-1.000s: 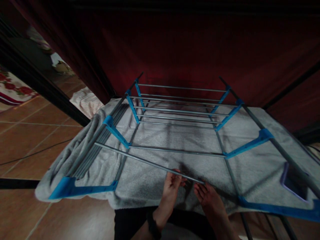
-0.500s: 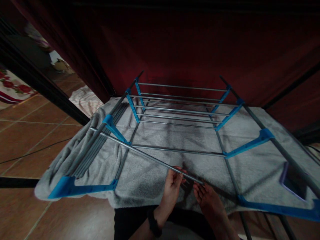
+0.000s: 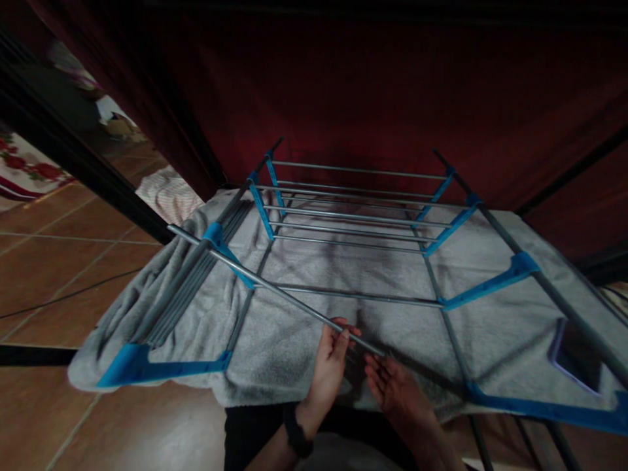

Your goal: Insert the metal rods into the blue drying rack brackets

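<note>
Pictured slantwise above grey blanket (image 3: pixel 289 373): metal rod (image 3: pixel 297 304), in closed grip of left hand (image 3: pixel 330 363), with right hand (image 3: pixel 396 386) at its near end, grip there indiscernible. Already fitted: crossbars (image 3: pixel 363 217) between farther blue brackets (image 3: pixel 262 209). Yet unfilled: nearest brackets (image 3: pixel 181 371).

Slim grey rod (image 3: pixel 289 299), aslant, over blue-jointed rack (image 3: pixel 353 296)
</note>
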The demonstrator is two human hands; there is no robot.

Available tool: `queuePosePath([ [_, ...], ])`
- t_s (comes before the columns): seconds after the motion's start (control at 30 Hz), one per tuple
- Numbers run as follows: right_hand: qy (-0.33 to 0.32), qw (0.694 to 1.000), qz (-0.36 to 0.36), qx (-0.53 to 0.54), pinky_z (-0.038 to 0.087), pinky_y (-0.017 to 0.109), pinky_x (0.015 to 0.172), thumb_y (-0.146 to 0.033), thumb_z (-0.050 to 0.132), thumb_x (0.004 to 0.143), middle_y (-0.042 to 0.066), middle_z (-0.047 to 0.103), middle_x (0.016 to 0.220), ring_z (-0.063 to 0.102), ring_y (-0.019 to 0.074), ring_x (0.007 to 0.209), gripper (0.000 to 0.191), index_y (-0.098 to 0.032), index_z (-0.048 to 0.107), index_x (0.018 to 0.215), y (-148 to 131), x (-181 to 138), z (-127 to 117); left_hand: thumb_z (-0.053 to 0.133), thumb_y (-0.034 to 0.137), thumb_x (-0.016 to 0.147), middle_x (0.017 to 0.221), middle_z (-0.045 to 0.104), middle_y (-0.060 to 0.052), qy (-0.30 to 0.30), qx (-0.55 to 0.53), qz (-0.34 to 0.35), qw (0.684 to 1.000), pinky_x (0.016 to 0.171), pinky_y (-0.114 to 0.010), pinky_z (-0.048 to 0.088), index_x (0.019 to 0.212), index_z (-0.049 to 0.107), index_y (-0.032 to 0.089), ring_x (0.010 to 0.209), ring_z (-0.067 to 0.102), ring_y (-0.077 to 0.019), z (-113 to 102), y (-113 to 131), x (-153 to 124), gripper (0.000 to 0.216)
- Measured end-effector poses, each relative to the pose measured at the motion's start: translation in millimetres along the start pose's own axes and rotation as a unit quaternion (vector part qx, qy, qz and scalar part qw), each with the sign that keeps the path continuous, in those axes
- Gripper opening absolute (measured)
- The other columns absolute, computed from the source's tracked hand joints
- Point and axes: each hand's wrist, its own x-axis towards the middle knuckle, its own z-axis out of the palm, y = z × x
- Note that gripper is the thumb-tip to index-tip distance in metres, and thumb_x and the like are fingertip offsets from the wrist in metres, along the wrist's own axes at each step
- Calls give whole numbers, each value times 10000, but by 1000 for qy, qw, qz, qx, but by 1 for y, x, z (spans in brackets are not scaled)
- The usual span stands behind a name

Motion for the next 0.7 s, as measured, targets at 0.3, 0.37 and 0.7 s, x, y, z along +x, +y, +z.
queuePosePath([
  [0.3, 6, 998, 59, -23, 533, 330, 837, -451, 851, 724, 92, 766, 1062, 699, 179, 904, 389, -216, 758, 1019, 9, -16, 20, 750, 553, 819, 977, 758, -68, 22, -41, -82, 996, 814, -337, 555, 1080, 627, 216, 851, 709, -195, 13, -13, -24, 444],
  [0.37, 2, 998, 54, -23, 534, 340, 857, -439, 864, 711, 92, 764, 1049, 696, 184, 911, 394, -214, 758, 1015, 9, -17, 17, 766, 555, 802, 978, 758, -71, 23, -63, -100, 993, 789, -330, 558, 1076, 624, 214, 827, 709, -190, 16, -18, -29, 460],
  [0.7, 1, 998, -17, -63, 553, 479, 910, -377, 784, 730, 72, 755, 973, 697, 258, 954, 267, -249, 749, 962, 12, -23, 4, 816, 558, 745, 966, 748, -69, 3, -100, -141, 985, 757, -292, 554, 995, 643, 210, 832, 697, -177, 32, -31, -48, 462],
])
